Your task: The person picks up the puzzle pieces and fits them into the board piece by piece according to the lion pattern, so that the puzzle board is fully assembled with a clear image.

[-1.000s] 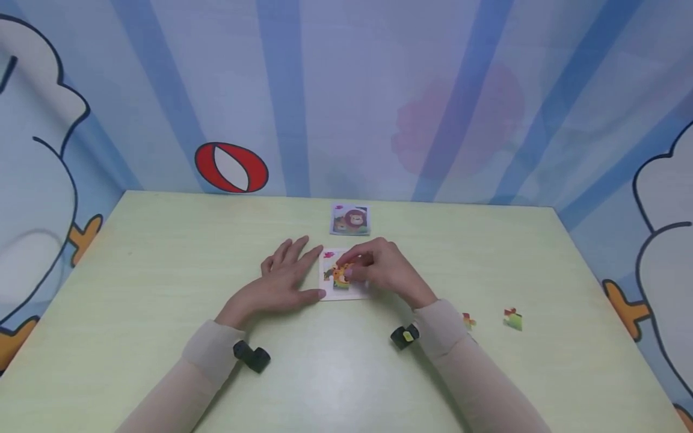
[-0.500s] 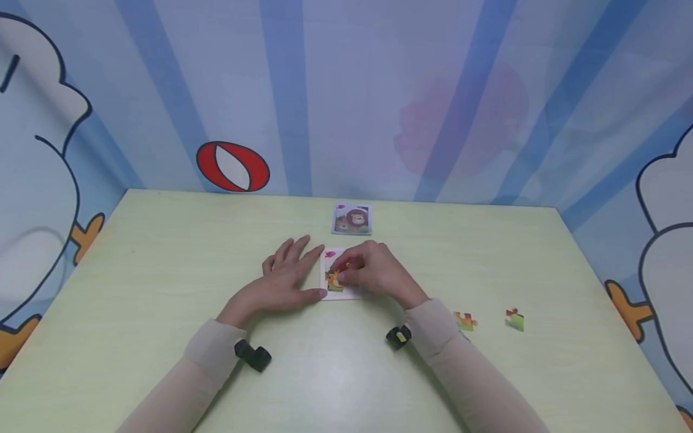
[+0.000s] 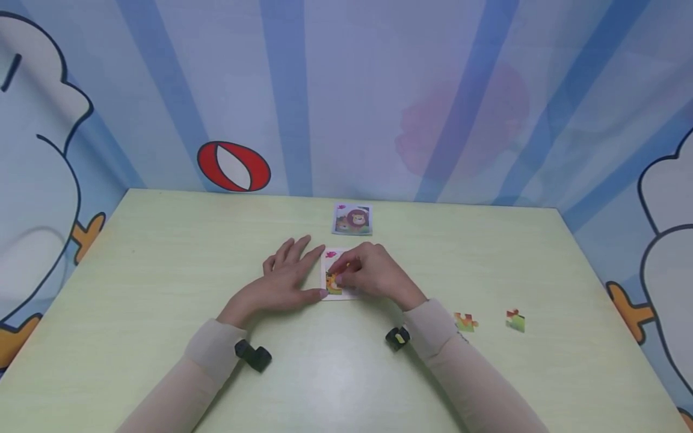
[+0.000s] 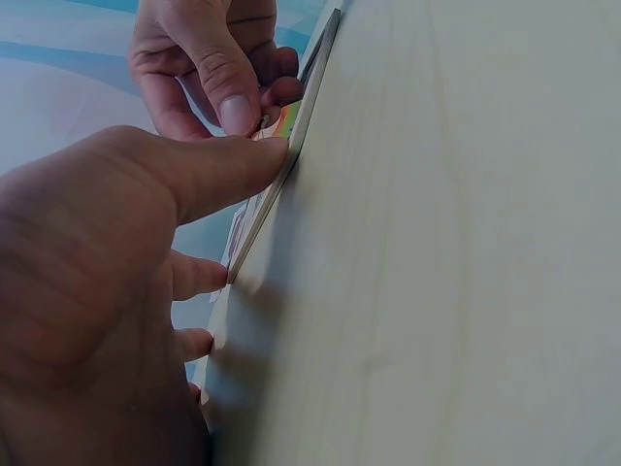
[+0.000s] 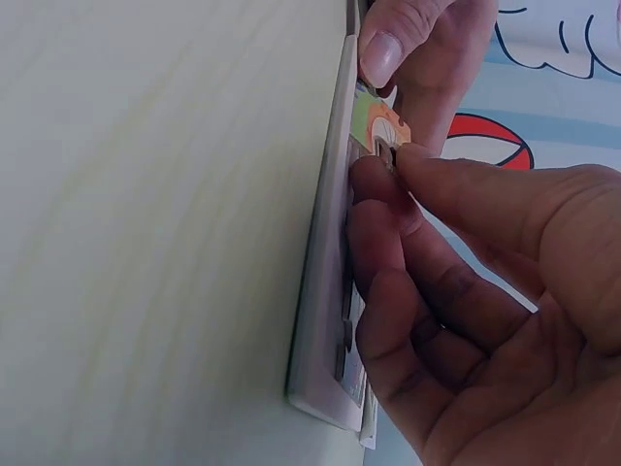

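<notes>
A small white-bordered puzzle board (image 3: pixel 346 297) lies on the table between both hands. My left hand (image 3: pixel 278 285) rests at its left side with fingers spread, the thumb and index fingertip touching the edge. With thumb and fingers, my right hand (image 3: pixel 370 273) pinches an orange, white and green jigsaw piece (image 5: pixel 381 121) at the left part of the board. Most of the board's right half is hidden beneath that hand. In the left wrist view, the left thumb presses the board's rim (image 4: pixel 315 102).
A finished-looking picture card with a lion (image 3: pixel 352 220) lies behind the board. Two loose jigsaw pieces are on the right: one red-green piece (image 3: pixel 516 320) and one orange-green piece (image 3: pixel 465 322) beside the right sleeve. A striped fabric backdrop (image 3: pixel 346 108) stands behind the table.
My right hand has shifted slightly left with the jigsaw piece, moving it to the board's lower left. The orange-green loose piece shows more fully beside the sleeve. The left hand stays put.
</notes>
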`<act>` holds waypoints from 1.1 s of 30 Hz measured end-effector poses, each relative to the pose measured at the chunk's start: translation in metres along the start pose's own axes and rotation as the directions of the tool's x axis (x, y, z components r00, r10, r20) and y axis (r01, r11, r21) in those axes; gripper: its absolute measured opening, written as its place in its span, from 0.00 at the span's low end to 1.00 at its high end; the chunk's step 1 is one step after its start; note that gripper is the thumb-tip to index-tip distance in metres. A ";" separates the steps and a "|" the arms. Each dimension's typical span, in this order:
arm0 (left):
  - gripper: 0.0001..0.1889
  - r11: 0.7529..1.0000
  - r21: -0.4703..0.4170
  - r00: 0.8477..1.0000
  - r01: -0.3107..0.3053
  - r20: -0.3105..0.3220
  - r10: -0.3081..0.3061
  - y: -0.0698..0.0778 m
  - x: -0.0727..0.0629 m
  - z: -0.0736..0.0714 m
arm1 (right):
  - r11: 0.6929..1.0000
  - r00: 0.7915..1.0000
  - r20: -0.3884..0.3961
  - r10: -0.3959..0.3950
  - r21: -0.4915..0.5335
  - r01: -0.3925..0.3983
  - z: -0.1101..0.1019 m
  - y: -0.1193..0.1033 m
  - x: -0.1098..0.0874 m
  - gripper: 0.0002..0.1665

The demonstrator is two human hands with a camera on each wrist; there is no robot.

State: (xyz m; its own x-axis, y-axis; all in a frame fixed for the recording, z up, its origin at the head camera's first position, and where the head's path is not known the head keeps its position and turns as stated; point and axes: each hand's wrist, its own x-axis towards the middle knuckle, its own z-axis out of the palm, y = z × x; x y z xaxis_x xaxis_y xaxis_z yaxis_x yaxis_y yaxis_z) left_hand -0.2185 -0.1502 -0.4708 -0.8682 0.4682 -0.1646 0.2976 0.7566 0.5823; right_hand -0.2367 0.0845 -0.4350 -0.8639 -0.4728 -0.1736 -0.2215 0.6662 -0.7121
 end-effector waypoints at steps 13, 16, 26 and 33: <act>0.48 1.000 -0.019 1.000 -0.019 -0.016 0.019 -0.003 0.001 0.002 | 0.999 0.999 -0.020 -0.026 -0.025 0.026 0.004 0.003 0.000 0.09; 0.48 1.000 -0.005 1.000 -0.017 -0.007 0.017 -0.001 0.000 0.000 | 0.999 0.999 -0.029 -0.037 -0.041 0.036 0.005 0.005 0.001 0.10; 0.48 1.000 0.000 1.000 0.004 0.000 -0.004 0.001 0.001 0.001 | 0.996 0.997 -0.040 -0.067 -0.064 0.065 0.008 0.006 0.003 0.11; 0.48 1.000 0.002 1.000 0.015 -0.011 -0.015 -0.008 0.005 0.007 | 0.997 0.997 -0.061 -0.050 -0.055 0.047 0.009 0.006 0.005 0.07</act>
State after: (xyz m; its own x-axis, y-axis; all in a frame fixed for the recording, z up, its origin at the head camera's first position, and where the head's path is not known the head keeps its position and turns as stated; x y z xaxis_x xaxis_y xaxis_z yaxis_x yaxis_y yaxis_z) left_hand -0.2228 -0.1506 -0.4820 -0.8768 0.4518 -0.1646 0.2855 0.7646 0.5778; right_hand -0.2380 0.0815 -0.4463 -0.8778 -0.4693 -0.0959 -0.2860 0.6742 -0.6809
